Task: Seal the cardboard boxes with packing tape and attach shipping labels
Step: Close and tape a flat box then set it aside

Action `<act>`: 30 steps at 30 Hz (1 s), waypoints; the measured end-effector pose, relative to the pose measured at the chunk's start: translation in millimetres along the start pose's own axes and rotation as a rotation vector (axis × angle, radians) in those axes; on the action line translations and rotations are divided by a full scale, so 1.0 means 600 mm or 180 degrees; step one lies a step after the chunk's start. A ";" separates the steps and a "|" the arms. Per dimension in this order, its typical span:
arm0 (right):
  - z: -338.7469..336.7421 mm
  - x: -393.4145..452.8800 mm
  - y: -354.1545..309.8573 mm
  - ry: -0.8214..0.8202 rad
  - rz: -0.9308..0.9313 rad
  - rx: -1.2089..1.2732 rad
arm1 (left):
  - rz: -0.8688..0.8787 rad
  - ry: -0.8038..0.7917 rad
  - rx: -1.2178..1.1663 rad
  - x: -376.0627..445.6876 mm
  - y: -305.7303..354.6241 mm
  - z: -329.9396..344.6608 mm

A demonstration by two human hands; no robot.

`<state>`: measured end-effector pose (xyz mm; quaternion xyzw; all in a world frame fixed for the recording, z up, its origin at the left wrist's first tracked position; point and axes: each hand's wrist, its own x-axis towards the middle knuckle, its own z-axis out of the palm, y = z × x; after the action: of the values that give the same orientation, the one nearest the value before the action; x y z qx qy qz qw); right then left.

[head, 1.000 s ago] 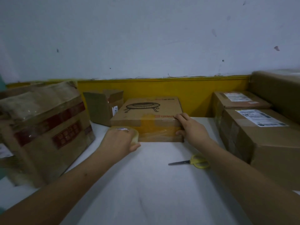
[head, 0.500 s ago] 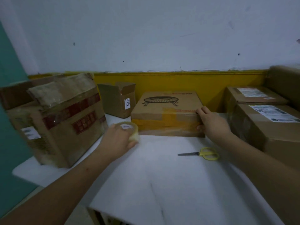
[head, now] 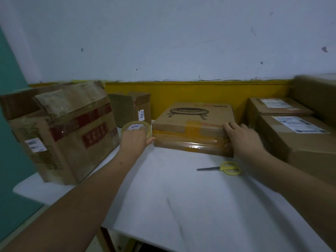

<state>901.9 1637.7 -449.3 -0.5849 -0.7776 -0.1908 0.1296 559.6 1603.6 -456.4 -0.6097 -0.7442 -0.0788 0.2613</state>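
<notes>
A flat cardboard box [head: 190, 122] with a line drawing on its lid lies at the back middle of the white table [head: 181, 206]. Clear tape shines along its front face. My left hand [head: 135, 140] grips a roll of clear packing tape [head: 137, 127] right at the box's left front corner. My right hand [head: 243, 139] rests on the box's right front corner, fingers on the lid and thumb against the front face.
Yellow-handled scissors [head: 229, 168] lie on the table in front of the box. A large worn box [head: 63, 131] stands at the left, a small open box [head: 131, 108] behind it. Labelled boxes [head: 294, 131] are stacked at the right. The table's left edge is close.
The view has shifted left and back. My left hand with the tape roll has come up against the box's left corner. My right hand stays on the right corner.
</notes>
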 end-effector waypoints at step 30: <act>-0.043 0.053 -0.016 -0.0877 -0.0185 -0.0575 | 0.0049 -0.1540 -0.1607 0.139 0.024 0.021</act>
<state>883.1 1651.1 -414.4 -0.5921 -0.7843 -0.1816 -0.0369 559.5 1685.1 -429.5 -0.6616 -0.7370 -0.1117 -0.0811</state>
